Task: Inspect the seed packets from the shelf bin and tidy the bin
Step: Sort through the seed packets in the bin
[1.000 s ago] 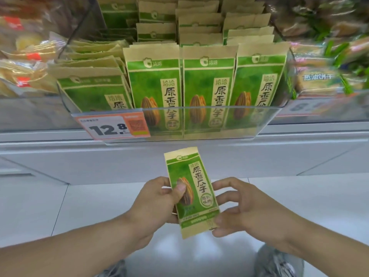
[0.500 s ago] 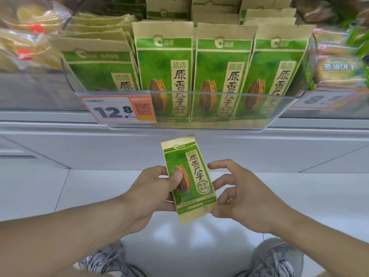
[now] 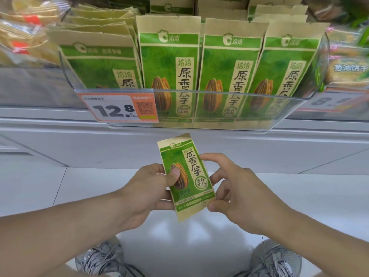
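Observation:
A small green and tan seed packet (image 3: pixel 191 172) is held upright, tilted slightly left, below the shelf. My left hand (image 3: pixel 147 188) grips its left edge, thumb pressed on the printed seed. My right hand (image 3: pixel 235 192) pinches the packet's lower right corner with its thumb, the index finger touching the right edge higher up. Above stands a clear plastic shelf bin (image 3: pixel 219 108) with several larger packets (image 3: pixel 169 72) of the same design upright in rows. The left row (image 3: pixel 99 62) leans sideways.
An orange price tag (image 3: pixel 117 107) reading 12.8 hangs on the bin's front left. Other snack bags lie left (image 3: pixel 22 43) and right (image 3: pixel 349 62) of the bin. A white shelf ledge (image 3: pixel 60 140) runs below. My grey shoes (image 3: pixel 277 260) stand on a white tiled floor.
The view has tilted down and come closer to the shelf. Both hands keep the packet, which has risen slightly; my right index finger has lifted to the packet's right edge.

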`<state>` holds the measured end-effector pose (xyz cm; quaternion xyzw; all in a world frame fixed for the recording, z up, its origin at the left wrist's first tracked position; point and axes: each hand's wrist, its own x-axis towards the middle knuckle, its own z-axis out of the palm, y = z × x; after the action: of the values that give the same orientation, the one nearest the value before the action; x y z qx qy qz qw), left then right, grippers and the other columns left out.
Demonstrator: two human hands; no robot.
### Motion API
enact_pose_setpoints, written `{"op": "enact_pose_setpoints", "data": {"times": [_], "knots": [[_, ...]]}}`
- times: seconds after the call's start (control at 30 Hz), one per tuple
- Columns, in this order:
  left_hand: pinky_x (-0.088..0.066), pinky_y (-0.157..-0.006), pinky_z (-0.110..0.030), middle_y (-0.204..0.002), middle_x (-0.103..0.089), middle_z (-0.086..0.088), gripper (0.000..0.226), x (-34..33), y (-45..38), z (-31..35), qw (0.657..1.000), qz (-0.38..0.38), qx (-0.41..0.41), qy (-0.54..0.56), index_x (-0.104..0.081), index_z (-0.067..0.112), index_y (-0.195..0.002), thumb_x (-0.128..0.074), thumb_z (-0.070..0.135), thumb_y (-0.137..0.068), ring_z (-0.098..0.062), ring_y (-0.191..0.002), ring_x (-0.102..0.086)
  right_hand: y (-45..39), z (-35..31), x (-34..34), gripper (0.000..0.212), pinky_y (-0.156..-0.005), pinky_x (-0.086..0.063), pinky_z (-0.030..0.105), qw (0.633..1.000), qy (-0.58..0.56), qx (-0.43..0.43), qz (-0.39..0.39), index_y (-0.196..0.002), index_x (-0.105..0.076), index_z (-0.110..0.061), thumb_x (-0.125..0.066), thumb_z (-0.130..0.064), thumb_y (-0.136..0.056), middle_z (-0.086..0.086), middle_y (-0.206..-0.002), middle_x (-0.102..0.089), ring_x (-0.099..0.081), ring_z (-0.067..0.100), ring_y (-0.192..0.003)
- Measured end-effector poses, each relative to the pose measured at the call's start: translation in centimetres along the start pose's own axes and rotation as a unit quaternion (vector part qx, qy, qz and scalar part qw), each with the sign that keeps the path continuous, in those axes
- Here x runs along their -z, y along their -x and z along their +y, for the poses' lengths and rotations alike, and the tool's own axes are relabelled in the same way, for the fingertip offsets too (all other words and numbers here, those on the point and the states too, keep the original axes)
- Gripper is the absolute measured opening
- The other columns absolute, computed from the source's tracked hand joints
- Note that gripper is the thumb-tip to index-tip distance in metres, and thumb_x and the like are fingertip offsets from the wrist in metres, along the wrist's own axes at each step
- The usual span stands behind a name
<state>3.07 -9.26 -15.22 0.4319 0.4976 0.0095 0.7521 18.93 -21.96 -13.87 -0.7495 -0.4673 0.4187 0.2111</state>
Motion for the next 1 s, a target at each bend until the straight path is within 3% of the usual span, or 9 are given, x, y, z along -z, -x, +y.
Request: {"op": "enact_pose_setpoints", "data": {"times": [0.1, 0.2, 0.3, 0.4, 0.47, 0.53, 0.63, 0.77, 1.0], "knots": [[-0.063, -0.065, -0.040, -0.096, -0.078, -0.015, 0.023, 0.1, 0.0, 0.1, 1.000, 0.012, -0.017, -0.016, -0.055, 0.006, -0.115, -0.063, 0.021, -0.099, -0.036, -0.083, -0.076, -0.2, 0.4, 0.3, 0.098, -0.079, -0.058, 0.023, 0.998, -0.019, -0.022, -0.055, -0.148, -0.028, -0.059, -0.081, -0.007, -0.083, -0.018, -0.112, -0.059, -0.071, 0.004, -0.079], [-0.063, -0.066, -0.041, -0.088, -0.077, -0.013, 0.025, 0.1, 0.3, -0.2, 0.998, -0.011, -0.023, -0.064, -0.054, 0.006, -0.112, -0.066, 0.021, -0.096, -0.031, -0.075, -0.075, -0.2, 0.5, 0.5, 0.094, -0.094, -0.057, 0.027, 0.991, -0.073, -0.056, -0.101, -0.148, -0.031, -0.057, -0.089, -0.033, -0.078, -0.019, -0.134, -0.054, -0.064, -0.002, -0.109], [-0.063, -0.066, -0.044, -0.091, -0.072, -0.010, 0.025, -0.2, 0.9, -0.9, 0.987, -0.045, -0.061, -0.142, -0.055, 0.012, -0.109, -0.066, 0.029, -0.095, -0.026, -0.072, -0.075, -0.2, 0.0, 0.2, 0.084, -0.082, -0.055, 0.015, 0.977, -0.188, -0.073, -0.069, -0.146, -0.038, -0.048, -0.084, -0.045, -0.075, -0.018, -0.127, -0.060, -0.069, -0.005, -0.099], [-0.063, -0.062, -0.044, -0.094, -0.069, -0.001, 0.037, -0.6, 1.6, -1.0, 0.955, -0.048, -0.138, -0.260, -0.051, 0.020, -0.101, -0.047, 0.055, -0.092, -0.020, -0.071, -0.074, -0.2, -0.2, -0.6, 0.081, -0.083, -0.058, 0.023, 0.965, -0.244, -0.081, -0.043, -0.143, -0.042, -0.047, -0.074, -0.059, -0.070, -0.012, -0.120, -0.065, -0.073, 0.002, -0.096], [-0.063, -0.062, -0.046, -0.091, -0.069, 0.000, 0.044, -0.5, 1.9, -0.9, 0.942, -0.047, -0.175, -0.284, -0.050, 0.019, -0.097, -0.036, 0.061, -0.093, -0.021, -0.069, -0.073, -0.3, -0.3, -0.9, 0.068, -0.086, -0.062, 0.033, 0.957, -0.274, -0.091, -0.034, -0.138, -0.048, -0.046, -0.066, -0.064, -0.075, -0.005, -0.116, -0.070, -0.074, 0.008, -0.097], [-0.062, -0.061, -0.048, -0.088, -0.068, 0.000, 0.038, -0.4, 1.9, -0.6, 0.934, -0.049, -0.200, -0.292, -0.052, 0.023, -0.093, -0.034, 0.055, -0.099, -0.024, -0.067, -0.072, -0.2, -0.3, -1.2, 0.058, -0.087, -0.062, 0.041, 0.945, -0.313, -0.092, -0.032, -0.133, -0.052, -0.042, -0.061, -0.065, -0.081, 0.001, -0.111, -0.074, -0.074, 0.014, -0.099], [-0.061, -0.062, -0.047, -0.082, -0.066, 0.007, 0.031, -0.3, 1.6, -0.2, 0.920, -0.085, -0.211, -0.319, -0.050, 0.033, -0.079, -0.035, 0.046, -0.104, -0.025, -0.065, -0.071, 0.0, -0.2, -1.6, 0.063, -0.089, -0.060, 0.052, 0.938, -0.334, -0.091, -0.005, -0.128, -0.050, -0.039, -0.062, -0.072, -0.076, 0.004, -0.112, -0.073, -0.075, 0.021, -0.097], [-0.062, -0.070, -0.045, -0.090, -0.067, 0.007, 0.030, -0.3, 1.6, -0.5, 0.892, -0.169, -0.180, -0.379, -0.053, 0.024, -0.100, -0.034, 0.045, -0.106, -0.022, -0.071, -0.072, 0.4, -0.1, -2.0, 0.063, -0.083, -0.060, 0.056, 0.948, -0.304, -0.089, 0.021, -0.120, -0.046, -0.030, -0.052, -0.075, -0.076, -0.003, -0.103, -0.072, -0.077, 0.022, -0.084], [-0.061, -0.067, -0.041, -0.085, -0.069, -0.006, 0.033, -0.5, 1.5, -0.9, 0.923, -0.181, -0.148, -0.306, -0.062, 0.019, -0.106, -0.034, 0.036, -0.108, -0.025, -0.067, -0.069, 0.7, -0.1, -2.5, 0.054, -0.075, -0.061, 0.054, 0.966, -0.254, -0.056, 0.007, -0.111, -0.048, -0.019, -0.032, -0.067, -0.091, 0.010, -0.083, -0.075, -0.071, 0.035, -0.084]]}}
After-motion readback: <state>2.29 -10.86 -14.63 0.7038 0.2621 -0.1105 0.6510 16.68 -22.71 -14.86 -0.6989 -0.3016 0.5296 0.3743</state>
